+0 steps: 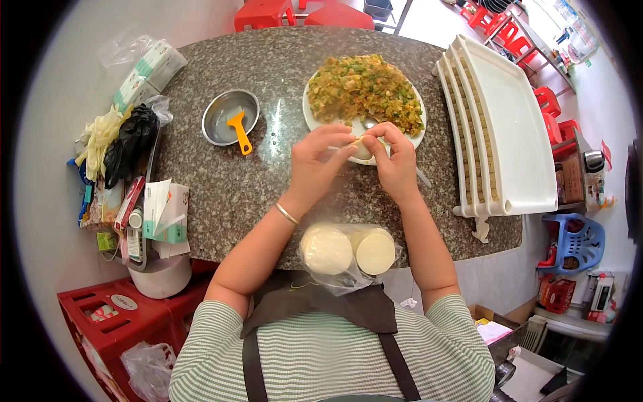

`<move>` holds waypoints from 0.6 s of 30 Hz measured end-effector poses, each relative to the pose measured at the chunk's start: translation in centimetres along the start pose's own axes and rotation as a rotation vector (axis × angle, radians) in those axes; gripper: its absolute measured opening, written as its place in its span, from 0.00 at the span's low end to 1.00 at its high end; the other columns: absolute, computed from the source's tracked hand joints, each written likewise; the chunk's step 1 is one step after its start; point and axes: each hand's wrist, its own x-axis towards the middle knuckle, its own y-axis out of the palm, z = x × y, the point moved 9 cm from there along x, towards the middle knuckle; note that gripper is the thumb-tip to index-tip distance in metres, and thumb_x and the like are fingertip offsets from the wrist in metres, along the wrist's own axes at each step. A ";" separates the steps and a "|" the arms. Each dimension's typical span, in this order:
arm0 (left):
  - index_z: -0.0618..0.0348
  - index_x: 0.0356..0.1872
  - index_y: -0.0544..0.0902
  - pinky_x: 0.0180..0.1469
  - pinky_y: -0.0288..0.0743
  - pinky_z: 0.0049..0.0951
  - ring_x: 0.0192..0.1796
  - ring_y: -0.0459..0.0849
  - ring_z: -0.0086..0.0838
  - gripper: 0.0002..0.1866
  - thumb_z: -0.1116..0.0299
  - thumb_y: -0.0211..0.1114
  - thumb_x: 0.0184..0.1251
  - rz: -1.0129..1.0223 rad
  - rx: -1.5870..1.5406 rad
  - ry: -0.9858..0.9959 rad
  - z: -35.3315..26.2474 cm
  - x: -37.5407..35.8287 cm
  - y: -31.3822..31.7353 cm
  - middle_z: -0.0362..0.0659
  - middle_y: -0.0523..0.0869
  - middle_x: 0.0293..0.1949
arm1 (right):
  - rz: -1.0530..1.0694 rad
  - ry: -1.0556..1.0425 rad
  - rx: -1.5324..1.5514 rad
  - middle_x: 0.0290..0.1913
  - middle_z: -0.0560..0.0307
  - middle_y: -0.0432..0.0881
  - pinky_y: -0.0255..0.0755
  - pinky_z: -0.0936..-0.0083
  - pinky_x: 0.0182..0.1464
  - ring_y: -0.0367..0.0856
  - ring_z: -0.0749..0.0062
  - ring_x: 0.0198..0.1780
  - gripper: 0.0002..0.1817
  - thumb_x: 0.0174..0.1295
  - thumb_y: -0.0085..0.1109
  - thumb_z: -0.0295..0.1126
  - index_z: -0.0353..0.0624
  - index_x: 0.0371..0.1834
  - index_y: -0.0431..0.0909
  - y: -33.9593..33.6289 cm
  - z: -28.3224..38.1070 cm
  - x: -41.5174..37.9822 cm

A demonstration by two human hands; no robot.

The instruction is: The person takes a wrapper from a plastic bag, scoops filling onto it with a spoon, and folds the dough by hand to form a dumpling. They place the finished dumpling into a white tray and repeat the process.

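Observation:
A small pale dumpling [362, 150] is pinched between my two hands above the near edge of a white plate [308, 114]. My left hand [317, 157] has its thumb and fingertips on the dumpling's left side. On the other side, my right hand [394, 161] presses the wrapper's edge between thumb and fingers. Chopped green and orange filling [365, 86] is heaped on the plate. A metal spoon [370, 122] lies in it, partly hidden behind my right hand. Close to my body, two stacks of round dumpling wrappers [326, 249] sit in a clear plastic bag [343, 283].
A metal bowl [213, 120] with an orange-handled scraper [239, 130] stands left on the granite table [268, 53]. Stacked white trays [512, 127] stand at the right edge. Tissue packs [149, 74], bags and a tissue box [169, 208] crowd the left side.

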 end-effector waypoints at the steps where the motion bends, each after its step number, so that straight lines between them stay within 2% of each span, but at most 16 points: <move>1: 0.62 0.41 0.88 0.47 0.81 0.26 0.48 0.86 0.30 0.09 0.74 0.70 0.60 0.010 -0.001 -0.010 -0.1 0.0 0.1 0.47 0.87 0.44 | 0.000 0.000 0.000 0.35 0.59 0.78 0.68 0.78 0.46 0.76 0.74 0.39 0.08 0.66 0.60 0.30 0.36 0.34 0.77 0.0 0.0 0.0; 3: 0.63 0.40 0.88 0.48 0.80 0.27 0.49 0.86 0.30 0.08 0.74 0.70 0.60 0.016 -0.007 -0.017 0.3 -0.1 0.2 0.47 0.87 0.45 | -0.038 0.064 0.047 0.34 0.52 0.80 0.71 0.73 0.46 0.79 0.66 0.40 0.06 0.63 0.59 0.27 0.34 0.34 0.78 -0.3 -0.7 0.1; 5: 0.63 0.40 0.88 0.50 0.80 0.27 0.49 0.85 0.30 0.08 0.74 0.69 0.60 0.021 -0.013 -0.023 0.5 -0.1 0.2 0.48 0.87 0.46 | 0.002 0.070 0.034 0.35 0.52 0.80 0.71 0.73 0.46 0.79 0.66 0.41 0.06 0.62 0.59 0.27 0.35 0.34 0.78 -0.4 -0.9 0.2; 7: 0.65 0.39 0.88 0.52 0.79 0.28 0.48 0.86 0.30 0.07 0.75 0.69 0.61 0.070 -0.083 -0.110 1.1 -0.1 0.5 0.48 0.87 0.47 | 0.043 0.077 0.021 0.35 0.53 0.80 0.71 0.73 0.47 0.79 0.66 0.41 0.06 0.62 0.59 0.27 0.35 0.34 0.78 -0.5 -0.8 0.4; 12: 0.66 0.39 0.87 0.51 0.79 0.27 0.46 0.86 0.28 0.06 0.75 0.68 0.62 0.101 -0.082 -0.070 0.5 -0.1 0.7 0.48 0.88 0.45 | 0.134 0.037 -0.067 0.35 0.53 0.80 0.72 0.72 0.47 0.79 0.66 0.40 0.07 0.60 0.61 0.28 0.35 0.35 0.79 -0.2 0.0 0.6; 14: 0.66 0.39 0.87 0.51 0.80 0.27 0.46 0.86 0.27 0.07 0.75 0.69 0.62 0.105 -0.069 -0.076 0.3 -0.1 0.9 0.47 0.88 0.44 | 0.102 0.051 -0.062 0.35 0.52 0.81 0.72 0.72 0.47 0.79 0.65 0.41 0.06 0.60 0.62 0.28 0.35 0.34 0.80 -0.2 -0.4 0.4; 16: 0.66 0.39 0.86 0.48 0.80 0.25 0.44 0.87 0.25 0.07 0.74 0.70 0.62 0.038 -0.138 -0.173 0.7 -0.2 0.7 0.45 0.88 0.43 | 0.069 0.064 -0.058 0.35 0.52 0.81 0.72 0.71 0.47 0.80 0.64 0.41 0.06 0.59 0.62 0.27 0.36 0.34 0.80 -0.1 -0.5 0.2; 18: 0.65 0.39 0.85 0.47 0.81 0.25 0.43 0.87 0.25 0.07 0.73 0.70 0.62 0.029 -0.131 -0.174 1.2 -0.2 0.6 0.44 0.88 0.43 | 0.022 0.009 -0.075 0.35 0.50 0.82 0.73 0.70 0.48 0.80 0.61 0.41 0.04 0.58 0.63 0.26 0.36 0.33 0.82 -0.3 0.4 0.3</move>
